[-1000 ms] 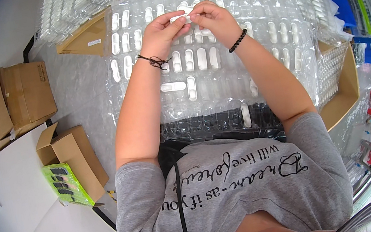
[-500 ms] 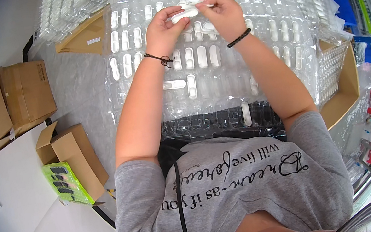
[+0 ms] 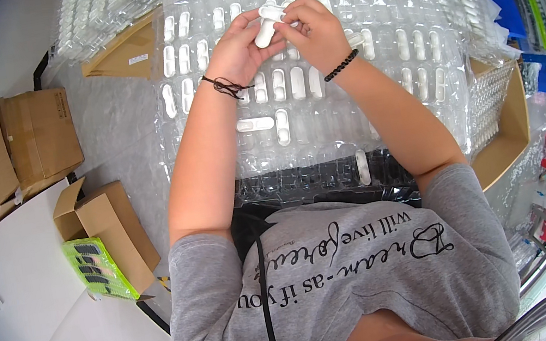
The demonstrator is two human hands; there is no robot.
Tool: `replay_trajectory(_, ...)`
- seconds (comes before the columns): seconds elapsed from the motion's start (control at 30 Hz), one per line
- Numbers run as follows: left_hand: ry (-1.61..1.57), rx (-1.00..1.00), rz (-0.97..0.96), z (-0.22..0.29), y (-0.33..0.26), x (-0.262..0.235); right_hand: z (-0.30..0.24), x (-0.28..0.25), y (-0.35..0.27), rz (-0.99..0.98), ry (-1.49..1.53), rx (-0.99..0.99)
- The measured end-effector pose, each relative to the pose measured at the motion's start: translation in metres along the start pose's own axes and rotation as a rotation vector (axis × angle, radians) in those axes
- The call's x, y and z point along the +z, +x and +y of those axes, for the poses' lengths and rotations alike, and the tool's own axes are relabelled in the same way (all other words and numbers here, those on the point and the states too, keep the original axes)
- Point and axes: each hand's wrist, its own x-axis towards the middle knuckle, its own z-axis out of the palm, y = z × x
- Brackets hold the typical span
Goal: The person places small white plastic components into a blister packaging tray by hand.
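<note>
While a wide clear plastic tray (image 3: 323,127) is lying across the counter (image 3: 116,124), rows of its pockets are holding small white oblong pieces (image 3: 279,85), and many pockets are sitting bare. At ten o'clock flattened brown cardboard boxes (image 3: 27,149) are resting on the floor, with a green package (image 3: 97,270) at eight o'clock beside an open carton (image 3: 115,231). At twelve o'clock the left hand (image 3: 236,51) and right hand (image 3: 316,35) are both pinching one white piece (image 3: 265,29), fingers closed on it above the tray.
</note>
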Motion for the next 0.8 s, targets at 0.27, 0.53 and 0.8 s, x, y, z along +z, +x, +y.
replay_trajectory(0.27,0.392,0.235,0.149,-0.01,0.002,0.009,0.009,0.005,-0.001,-0.008,0.173,0.096)
replay_trajectory(0.53,0.224,0.286,0.004,-0.002,-0.002,0.006,0.007,0.0,-0.002,-0.103,-0.111,-0.166)
replay_trajectory(0.8,0.214,0.221,0.044,-0.001,-0.002,0.008,0.009,0.001,-0.002,-0.114,-0.014,-0.172)
